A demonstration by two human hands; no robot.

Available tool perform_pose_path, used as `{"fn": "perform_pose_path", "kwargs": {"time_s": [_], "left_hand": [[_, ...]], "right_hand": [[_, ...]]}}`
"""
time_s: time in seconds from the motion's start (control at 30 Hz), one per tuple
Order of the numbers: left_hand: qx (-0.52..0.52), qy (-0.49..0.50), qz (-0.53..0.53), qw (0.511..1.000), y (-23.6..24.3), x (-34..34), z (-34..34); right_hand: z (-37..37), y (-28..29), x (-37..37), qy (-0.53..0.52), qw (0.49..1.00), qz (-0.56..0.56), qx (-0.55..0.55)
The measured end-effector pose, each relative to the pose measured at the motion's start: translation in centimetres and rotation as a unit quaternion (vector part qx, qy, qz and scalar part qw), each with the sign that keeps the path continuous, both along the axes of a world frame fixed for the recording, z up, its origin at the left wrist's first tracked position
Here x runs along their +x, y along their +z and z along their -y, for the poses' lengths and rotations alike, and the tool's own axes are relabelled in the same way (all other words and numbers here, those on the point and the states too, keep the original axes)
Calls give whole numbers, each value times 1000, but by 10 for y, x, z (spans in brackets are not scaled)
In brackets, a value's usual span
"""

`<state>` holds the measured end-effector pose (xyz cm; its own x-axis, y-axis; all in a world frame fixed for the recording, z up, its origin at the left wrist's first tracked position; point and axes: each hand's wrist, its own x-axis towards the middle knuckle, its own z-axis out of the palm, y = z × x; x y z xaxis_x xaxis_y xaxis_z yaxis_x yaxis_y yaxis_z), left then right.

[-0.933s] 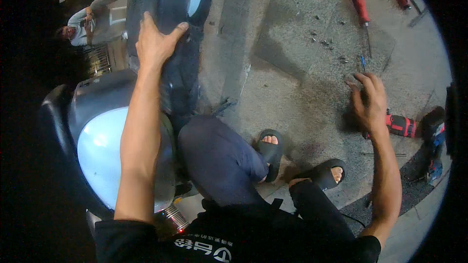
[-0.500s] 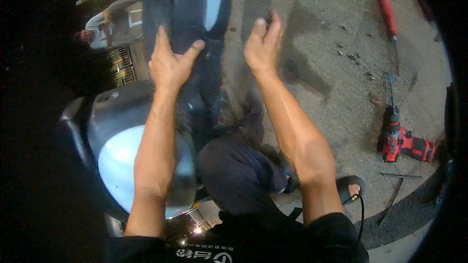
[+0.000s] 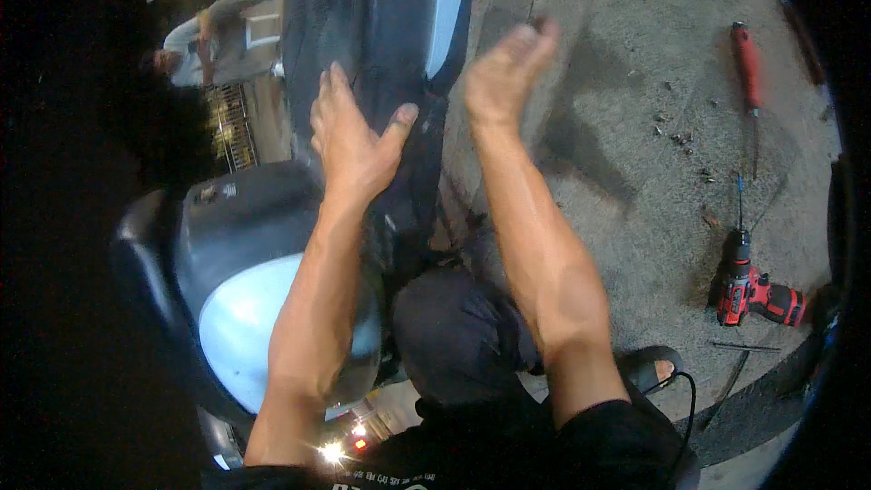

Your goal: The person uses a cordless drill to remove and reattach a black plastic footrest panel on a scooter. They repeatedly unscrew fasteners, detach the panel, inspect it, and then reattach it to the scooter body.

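Observation:
A scooter-like vehicle with a dark body (image 3: 331, 0) and a pale blue panel (image 3: 240, 327) stands at my left. Over its dark side is my left hand (image 3: 358, 150), fingers stretched and thumb spread, with nothing held; whether it touches the surface I cannot tell. My right hand (image 3: 504, 82) is raised above the ground just right of the body. Its fingers curl in toward the thumb, and a small dark spot shows at the tips, too blurred to name.
On the concrete at right lie a red-handled screwdriver (image 3: 747, 68), several small screws (image 3: 673, 134), a red and black cordless drill (image 3: 748, 292) with a long bit, and a T-handle wrench (image 3: 744, 354). Another person (image 3: 192, 50) is at the far left. My sandalled foot (image 3: 655, 368) is at lower right.
The view has shifted, so vehicle and tools appear farther right and mostly lower. My right hand has turned and its fingers look more curled; the left stays spread over the dark body.

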<state>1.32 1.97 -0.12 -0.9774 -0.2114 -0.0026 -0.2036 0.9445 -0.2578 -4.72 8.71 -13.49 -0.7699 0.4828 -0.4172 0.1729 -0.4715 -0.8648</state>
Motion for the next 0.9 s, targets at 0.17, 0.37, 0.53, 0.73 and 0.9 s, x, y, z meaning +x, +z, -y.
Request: {"fn": "perform_pose_path", "kwargs": {"time_s": [0.17,0.37,0.53,0.73,0.9], "left_hand": [[36,4,-13,999,-10,-6,-6],[6,-4,-26,1000,-3,-6,-2],[15,0,-35,999,-5,-8,-11],[-33,0,-62,998,-11,-6,-10],[-38,-17,-79,996,-13,-8,-9]], "right_hand": [[55,0,97,141,985,-68,66],[17,30,89,165,982,-46,-75],[7,50,150,206,969,-116,-70],[6,49,153,195,963,-185,-17],[-8,42,148,221,950,-220,-12]]}}
